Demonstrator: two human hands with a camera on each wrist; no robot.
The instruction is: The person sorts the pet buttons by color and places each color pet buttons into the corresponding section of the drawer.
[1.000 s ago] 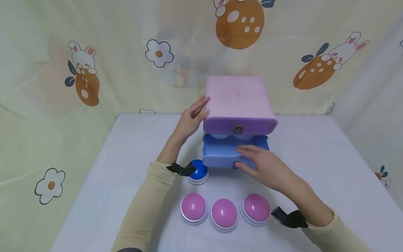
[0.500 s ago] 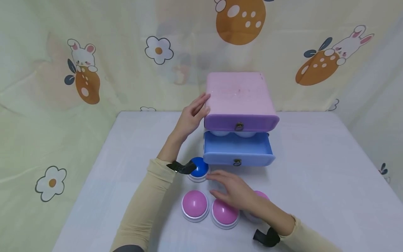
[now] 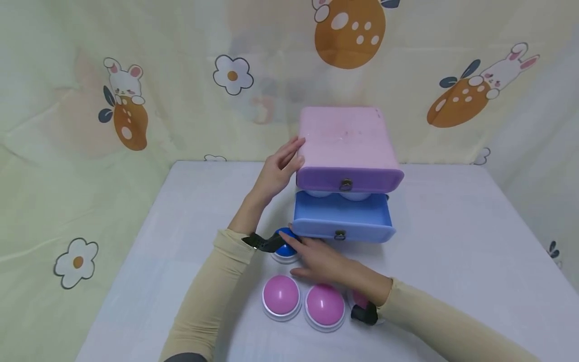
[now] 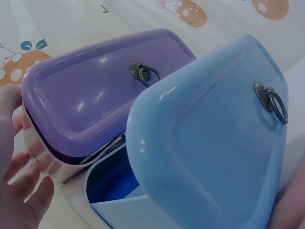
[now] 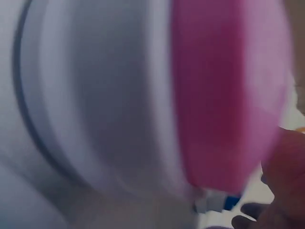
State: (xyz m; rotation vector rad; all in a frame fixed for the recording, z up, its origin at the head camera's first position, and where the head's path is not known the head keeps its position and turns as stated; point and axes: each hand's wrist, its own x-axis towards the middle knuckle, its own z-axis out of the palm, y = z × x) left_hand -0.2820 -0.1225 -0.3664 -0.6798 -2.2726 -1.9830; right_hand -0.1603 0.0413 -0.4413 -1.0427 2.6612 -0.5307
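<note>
My left hand (image 3: 277, 173) rests with extended fingers against the left side of a small pink two-drawer box (image 3: 346, 138). Its upper purple drawer (image 3: 371, 180) is closed, while the lower blue drawer (image 3: 316, 229) is pulled out. In the left wrist view, the blue drawer front (image 4: 205, 143) stands forward of the purple one. My right hand (image 3: 321, 259) reaches over a blue dome push button (image 3: 285, 250) with a white base, its fingers spread and partly covering the dome. The thumb appears apart from the button; contact by the other fingers is unclear.
Two pink dome buttons, a left one (image 3: 281, 295) and a middle one (image 3: 324, 305), stand in front. A third pink button (image 3: 359, 299) is mostly hidden under the right wrist; one pink button (image 5: 214, 95) fills the right wrist view. White rounded things (image 3: 355, 196) show inside the drawer.
My right hand has left the blue drawer front and moved left and down, then on to the blue button. The left hand has stayed on the box; the drawer remains pulled out.
</note>
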